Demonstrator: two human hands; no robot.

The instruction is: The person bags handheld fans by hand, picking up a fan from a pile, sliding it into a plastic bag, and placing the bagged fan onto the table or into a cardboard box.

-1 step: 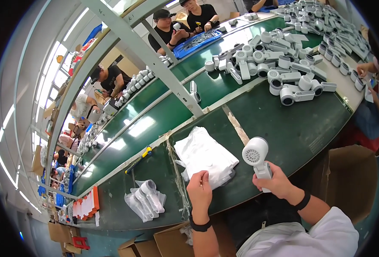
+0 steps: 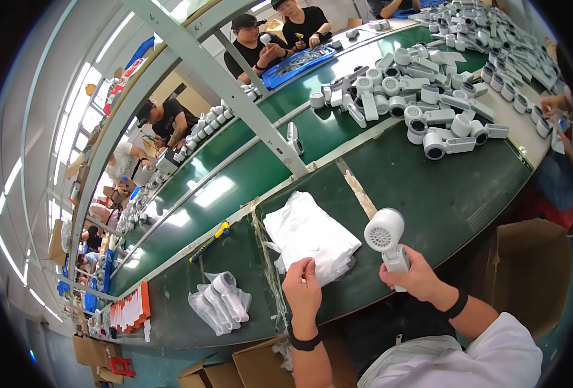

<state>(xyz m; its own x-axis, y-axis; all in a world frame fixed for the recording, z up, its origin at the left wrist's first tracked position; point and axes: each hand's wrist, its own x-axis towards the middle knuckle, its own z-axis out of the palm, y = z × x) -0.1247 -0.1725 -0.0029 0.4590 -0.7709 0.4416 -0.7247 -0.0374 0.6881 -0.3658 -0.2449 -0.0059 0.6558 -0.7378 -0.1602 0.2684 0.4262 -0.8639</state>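
My right hand (image 2: 419, 277) grips a white handheld fan (image 2: 386, 230) by its short handle, over the table's near edge. The fan's round head points up, its slotted grille turned toward the left. Left of it lies a stack of white plastic bags (image 2: 309, 236) on the dark green tabletop. At the stack's near edge, my left hand (image 2: 301, 294) has thumb and fingers pinched together on a plastic bag; the pinched bit is mostly hidden. Further left, several fans in clear bags (image 2: 220, 304) lie side by side.
A yellow-and-black cutter knife (image 2: 210, 240) lies behind the bagged fans. Orange-and-white boxes (image 2: 131, 310) stand at the left. Loose fans form a big pile (image 2: 422, 97) at the far right. A metal post (image 2: 247, 110) rises beyond the table; co-workers sit across the green belt (image 2: 228, 187).
My right hand and the fan have shifted very slightly to the left. My left hand stays at the bags.
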